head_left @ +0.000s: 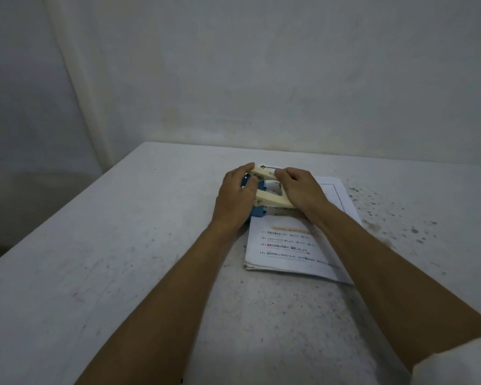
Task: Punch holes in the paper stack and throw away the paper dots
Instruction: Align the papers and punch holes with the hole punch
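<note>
One hole punch [264, 194], cream lever over blue base, at frame centre, seated on left edge of paper stack [295, 245]. Left hand [238, 195] clasping punch's left side, fingers curled over lever. Right hand [300, 188] pressing lever's right end, fingers bent. Stack flat on grey, speckled tabletop [122, 245], right of centre.

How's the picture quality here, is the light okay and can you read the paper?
Head view: dim, flat, bluish light, no glare; wide-angle bends the table edges; print on the paper too soft to read; hands, left and right, and punch reasonably sharp.
</note>
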